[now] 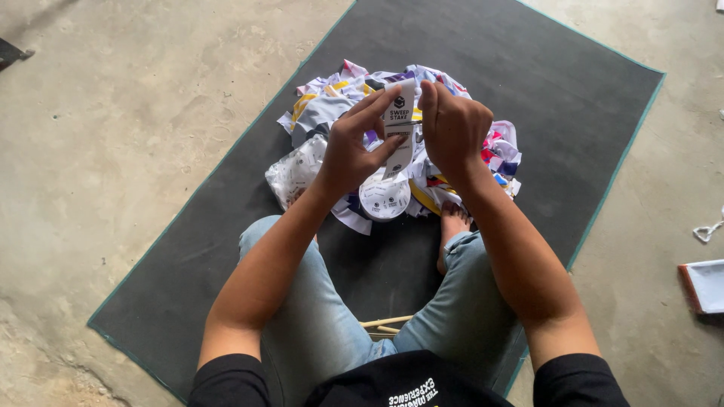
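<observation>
I am seated on a dark grey mat (528,83) laid over a bare concrete floor (113,113), knees bent, jeans on, one bare foot (452,226) showing on the mat. Both my hands are raised over a heap of printed fabric labels (332,105) piled on the mat ahead of my knees. My left hand (353,147) is closed on a white label strip (400,124), thumb pressed to its lower half and fingers behind the top. My right hand (451,128) pinches the same strip at its upper right edge, fingers curled. The strip hangs upright between the two hands, just above the heap. A white roll of label tape (385,197) lies at the near edge of the heap, below the strip. A small tray (705,285) sits on the floor, well apart to my right.
</observation>
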